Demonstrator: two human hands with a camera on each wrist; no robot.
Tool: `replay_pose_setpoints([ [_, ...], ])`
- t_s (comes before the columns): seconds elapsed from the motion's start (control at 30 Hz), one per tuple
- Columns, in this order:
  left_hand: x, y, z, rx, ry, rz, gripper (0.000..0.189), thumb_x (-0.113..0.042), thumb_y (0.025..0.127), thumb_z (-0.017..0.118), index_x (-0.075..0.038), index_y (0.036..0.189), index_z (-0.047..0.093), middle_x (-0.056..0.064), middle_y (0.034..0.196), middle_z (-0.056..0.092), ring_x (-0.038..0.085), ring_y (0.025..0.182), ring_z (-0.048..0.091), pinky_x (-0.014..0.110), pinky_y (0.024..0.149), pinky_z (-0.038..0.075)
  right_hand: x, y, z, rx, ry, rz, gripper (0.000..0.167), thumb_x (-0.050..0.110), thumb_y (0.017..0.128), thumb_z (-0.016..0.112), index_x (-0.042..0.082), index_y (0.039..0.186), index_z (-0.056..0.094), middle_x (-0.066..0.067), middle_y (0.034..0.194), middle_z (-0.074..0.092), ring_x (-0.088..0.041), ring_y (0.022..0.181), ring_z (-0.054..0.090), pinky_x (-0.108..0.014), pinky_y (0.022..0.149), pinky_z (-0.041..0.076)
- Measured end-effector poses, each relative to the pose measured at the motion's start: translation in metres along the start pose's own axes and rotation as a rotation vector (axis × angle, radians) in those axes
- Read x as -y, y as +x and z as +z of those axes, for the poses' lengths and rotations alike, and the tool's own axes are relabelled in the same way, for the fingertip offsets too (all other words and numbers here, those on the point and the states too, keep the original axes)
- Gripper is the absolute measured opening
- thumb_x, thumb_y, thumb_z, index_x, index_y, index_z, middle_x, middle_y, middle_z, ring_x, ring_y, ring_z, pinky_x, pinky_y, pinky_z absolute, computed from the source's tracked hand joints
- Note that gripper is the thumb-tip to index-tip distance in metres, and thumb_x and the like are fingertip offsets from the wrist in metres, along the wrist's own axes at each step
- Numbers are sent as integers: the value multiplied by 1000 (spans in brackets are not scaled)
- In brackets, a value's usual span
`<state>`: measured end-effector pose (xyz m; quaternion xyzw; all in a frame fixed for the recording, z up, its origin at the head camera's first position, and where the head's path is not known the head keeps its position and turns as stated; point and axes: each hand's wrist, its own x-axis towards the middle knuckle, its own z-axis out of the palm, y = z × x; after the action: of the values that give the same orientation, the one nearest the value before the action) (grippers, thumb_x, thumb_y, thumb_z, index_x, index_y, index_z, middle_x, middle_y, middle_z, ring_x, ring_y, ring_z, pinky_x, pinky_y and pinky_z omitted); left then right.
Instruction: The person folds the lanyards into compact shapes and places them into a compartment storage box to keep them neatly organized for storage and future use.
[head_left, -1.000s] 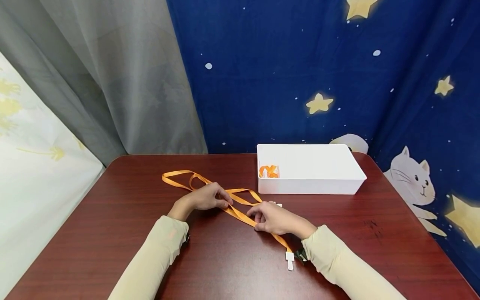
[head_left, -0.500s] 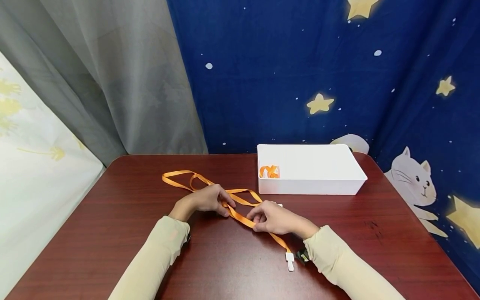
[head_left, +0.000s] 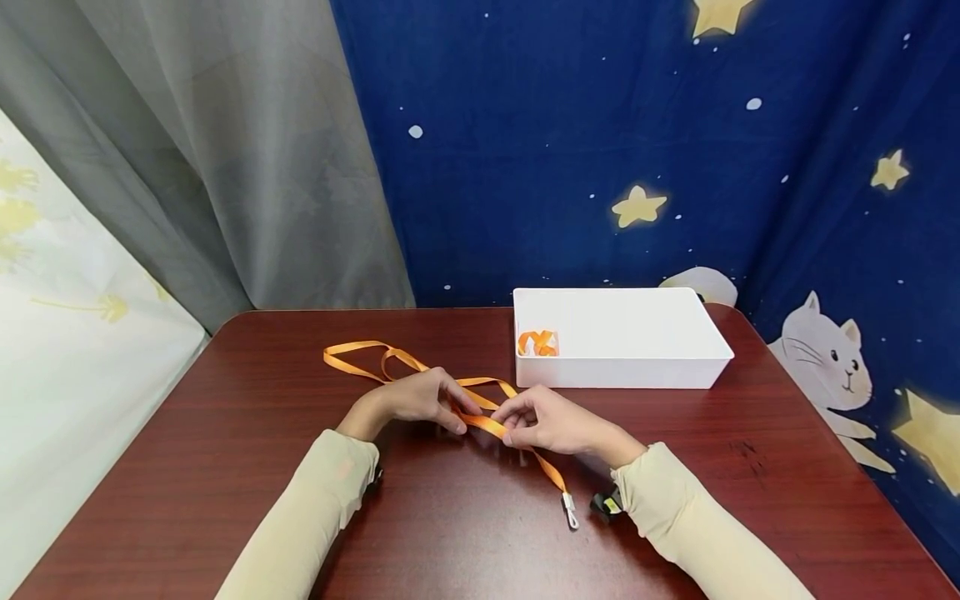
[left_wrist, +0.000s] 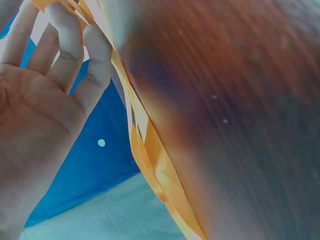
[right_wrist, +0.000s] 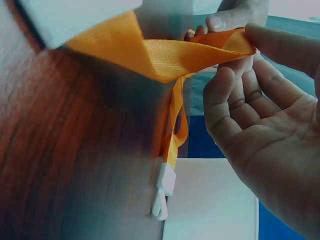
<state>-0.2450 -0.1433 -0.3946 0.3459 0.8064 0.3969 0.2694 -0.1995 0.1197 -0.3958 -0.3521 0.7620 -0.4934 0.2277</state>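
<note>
Nearest bit is the pale sleeves (head_left: 288,533) at the bottom of the frame, then a white lanyard clip (head_left: 570,512) dangling lower right of centre on its orange strap. Just above that, mid-frame, the right hand (head_left: 561,423) is pinching the orange lanyard (head_left: 487,426) between thumb and fingertips. Left hand (head_left: 416,396), a touch left of centre, has the same stretch of strap between thumb and fingers, so there's one short span running between them.

My read: this is the strap-handling step, gathering or straightening it, and nothing's neatly folded yet. Next move probably calls for a firm pinch each side and flattening that twist so the layers line up.

Loose loops of strap trail off to the left on the dark red table (head_left: 247,433). A second clip (right_wrist: 166,182) shows in the right wrist view; can't tell if it's the same lanyard. Farther back, right of centre: a white box (head_left: 615,373) with an orange ribbon bundle (head_left: 538,342) in its near left corner. Starry blue curtain (head_left: 487,208) behind.
</note>
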Motion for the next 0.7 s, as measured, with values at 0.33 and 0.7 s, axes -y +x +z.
replay_pose_setpoints([
  [0.33, -6, -2, -4, -6, -6, 17, 28, -15, 87, 77, -7, 114, 76, 5, 99, 74, 16, 78, 62, 26, 70, 52, 8, -4, -8, -56, 11, -13, 28, 6, 92, 68, -7, 116, 67, -5, 88, 67, -14, 79, 61, -25, 71, 52],
  [0.7, -14, -3, -7, -192, -183, -25, 44, -31, 106, 48, 5, 109, 73, 8, 87, 70, 21, 72, 62, 32, 77, 56, 13, -10, -19, -159, -16, -9, 25, 7, 93, 69, -6, 115, 68, -7, 92, 68, -16, 79, 56, -25, 69, 49],
])
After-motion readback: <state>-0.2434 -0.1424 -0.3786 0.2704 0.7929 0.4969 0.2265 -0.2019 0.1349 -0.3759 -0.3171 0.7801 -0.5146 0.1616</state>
